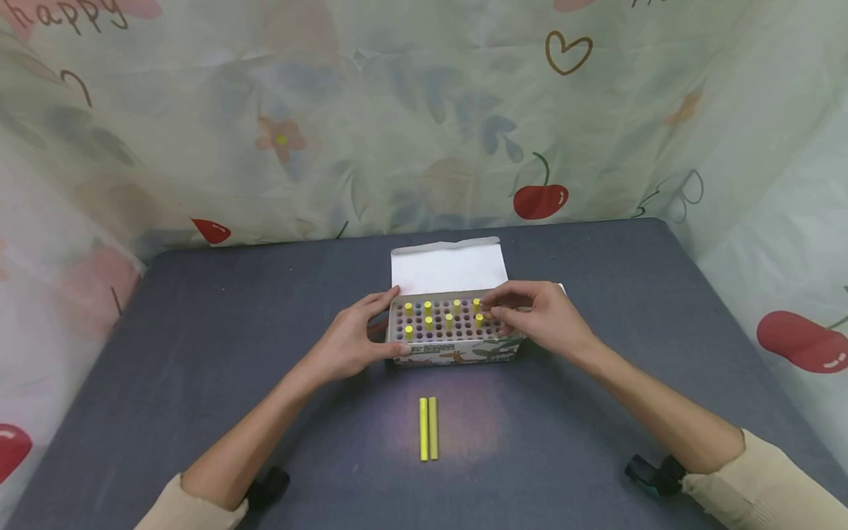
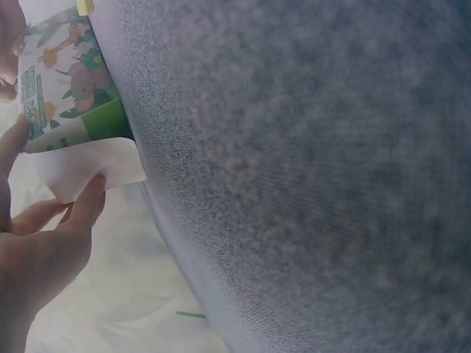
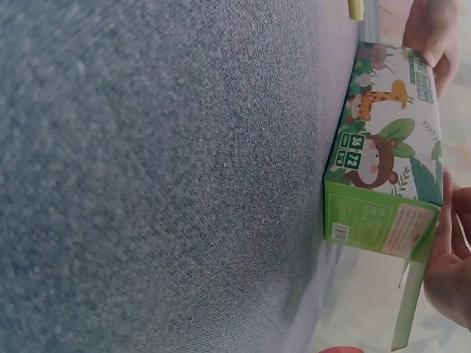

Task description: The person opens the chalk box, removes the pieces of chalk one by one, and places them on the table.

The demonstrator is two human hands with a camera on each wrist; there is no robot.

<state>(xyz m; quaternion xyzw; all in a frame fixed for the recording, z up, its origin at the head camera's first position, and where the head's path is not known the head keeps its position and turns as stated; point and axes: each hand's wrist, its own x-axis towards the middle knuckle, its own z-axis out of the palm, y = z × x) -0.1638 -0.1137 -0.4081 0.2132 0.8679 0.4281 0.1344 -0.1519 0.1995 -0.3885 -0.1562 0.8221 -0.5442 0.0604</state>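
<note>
A printed cardboard box (image 1: 457, 353) with animal pictures stands on the table, its white lid flap (image 1: 449, 269) folded back. Inside, a tray of round holes has several yellow sticks (image 1: 448, 322) upright in it. My left hand (image 1: 351, 335) grips the box's left end, thumb on the front and fingers toward the back. Over the right end of the holes, my right hand (image 1: 546, 316) pinches what seems to be a yellow stick, mostly hidden by the fingertips. In the right wrist view that hand (image 3: 449, 276) is at the box's upper edge.
Two yellow sticks (image 1: 428, 429) lie side by side in front of the box on the dark grey tabletop (image 1: 218, 353). A patterned curtain (image 1: 397, 125) hangs behind the table and at both sides. A dark band (image 1: 656, 475) is at the right wrist.
</note>
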